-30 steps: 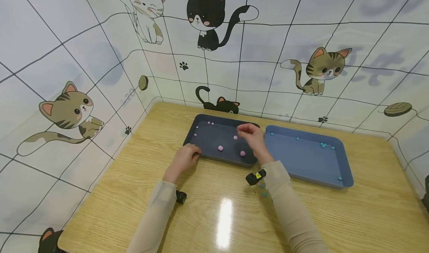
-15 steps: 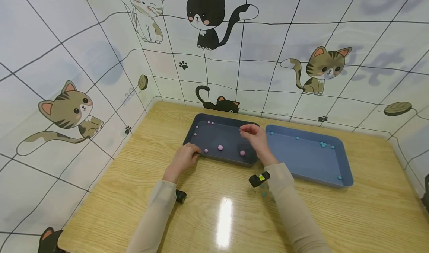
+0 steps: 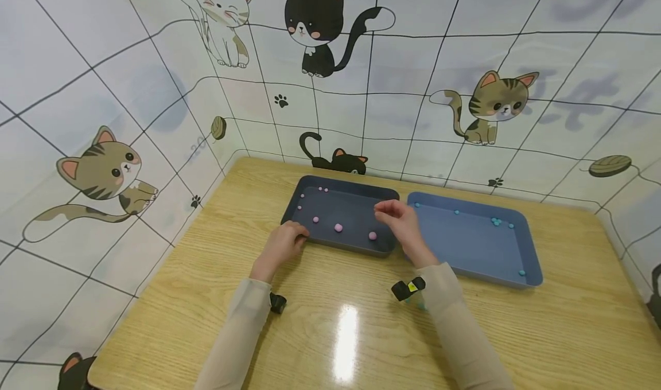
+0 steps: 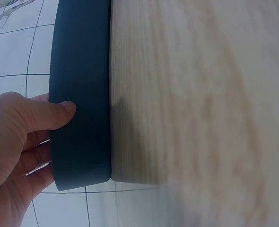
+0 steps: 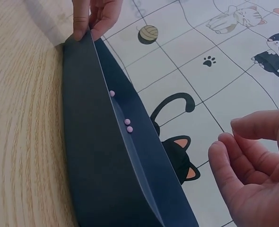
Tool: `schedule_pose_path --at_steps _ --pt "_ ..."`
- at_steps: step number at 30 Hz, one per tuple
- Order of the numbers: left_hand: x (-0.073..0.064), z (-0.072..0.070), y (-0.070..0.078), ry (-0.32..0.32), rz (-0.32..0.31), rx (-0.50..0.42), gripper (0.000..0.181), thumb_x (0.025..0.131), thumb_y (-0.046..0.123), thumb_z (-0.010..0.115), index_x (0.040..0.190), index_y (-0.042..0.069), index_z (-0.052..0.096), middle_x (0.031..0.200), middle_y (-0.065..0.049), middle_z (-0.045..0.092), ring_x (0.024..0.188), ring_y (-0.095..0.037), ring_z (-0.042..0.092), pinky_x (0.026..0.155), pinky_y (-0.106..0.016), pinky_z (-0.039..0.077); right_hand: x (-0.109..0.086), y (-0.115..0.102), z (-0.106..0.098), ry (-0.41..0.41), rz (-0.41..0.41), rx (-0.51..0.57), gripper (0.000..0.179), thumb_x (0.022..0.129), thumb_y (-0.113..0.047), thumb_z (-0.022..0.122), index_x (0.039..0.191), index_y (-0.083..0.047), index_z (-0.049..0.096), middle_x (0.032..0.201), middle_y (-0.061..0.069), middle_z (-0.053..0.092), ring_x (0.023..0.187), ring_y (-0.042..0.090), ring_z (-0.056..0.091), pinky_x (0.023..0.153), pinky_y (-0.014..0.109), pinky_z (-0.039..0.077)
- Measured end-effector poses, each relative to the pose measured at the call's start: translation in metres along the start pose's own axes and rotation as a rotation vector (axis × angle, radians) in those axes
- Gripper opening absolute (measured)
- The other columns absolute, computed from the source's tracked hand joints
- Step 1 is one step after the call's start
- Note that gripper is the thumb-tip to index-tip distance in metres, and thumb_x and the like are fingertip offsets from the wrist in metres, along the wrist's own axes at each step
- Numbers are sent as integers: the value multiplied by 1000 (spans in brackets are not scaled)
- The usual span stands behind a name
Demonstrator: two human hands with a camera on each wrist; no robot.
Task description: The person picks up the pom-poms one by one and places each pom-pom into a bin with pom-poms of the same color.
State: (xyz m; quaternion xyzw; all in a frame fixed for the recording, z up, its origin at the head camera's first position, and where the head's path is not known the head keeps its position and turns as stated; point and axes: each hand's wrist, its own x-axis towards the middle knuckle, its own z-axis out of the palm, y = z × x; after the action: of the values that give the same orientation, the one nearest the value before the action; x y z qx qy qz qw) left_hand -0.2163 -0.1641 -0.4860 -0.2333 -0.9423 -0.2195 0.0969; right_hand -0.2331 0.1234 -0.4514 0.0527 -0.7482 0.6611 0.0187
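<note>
My left hand (image 3: 283, 244) grips the front left corner of a dark navy tray (image 3: 356, 206). In the left wrist view its thumb (image 4: 59, 115) presses the outer wall, with the other fingers partly hidden behind the rim. Several pink balls of different sizes lie in that tray, among them a large ball (image 3: 338, 227), one near the right front (image 3: 372, 236) and a smaller one (image 3: 315, 219) toward the left. Over the tray's right end hovers my right hand (image 3: 405, 226). The right wrist view shows its fingers loosely curled, with nothing between thumb and fingertips.
A lighter blue tray (image 3: 454, 241) stands to the right, with several small teal pieces (image 3: 496, 221) inside. More teal bits (image 3: 422, 305) lie on the wooden table (image 3: 310, 321), partly hidden by my right wrist. A cat-patterned wall (image 3: 403, 120) rises behind and at the left.
A pink ball that was below my right fingertips has rolled across to the tray's left part. My right hand has drawn back toward the right. The left hand keeps its hold.
</note>
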Motion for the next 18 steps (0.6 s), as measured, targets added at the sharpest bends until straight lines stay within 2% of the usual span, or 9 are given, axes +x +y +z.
schedule_pose_path --at_steps 6,13,18 --pt "0 1 -1 9 7 5 9 80 -3 68 84 4 72 82 -6 68 81 -22 62 73 -36 52 -8 0 -5 -3 -8 5 22 87 -1 64 105 10 61 100 13 64 84 5 60 76 18 49" --pt "0 3 -3 3 11 4 9 80 -3 67 85 4 72 83 -7 68 81 -22 61 73 -35 52 -21 -1 -11 -40 -8 -20 23 87 -2 63 107 11 61 105 26 61 87 9 61 77 18 48" --pt "0 2 -2 2 10 7 9 80 -2 68 84 4 72 82 -6 68 81 -22 61 72 -36 52 -30 0 -17 -56 -6 -54 23 87 -3 63 106 11 61 104 25 62 84 5 60 75 18 48"
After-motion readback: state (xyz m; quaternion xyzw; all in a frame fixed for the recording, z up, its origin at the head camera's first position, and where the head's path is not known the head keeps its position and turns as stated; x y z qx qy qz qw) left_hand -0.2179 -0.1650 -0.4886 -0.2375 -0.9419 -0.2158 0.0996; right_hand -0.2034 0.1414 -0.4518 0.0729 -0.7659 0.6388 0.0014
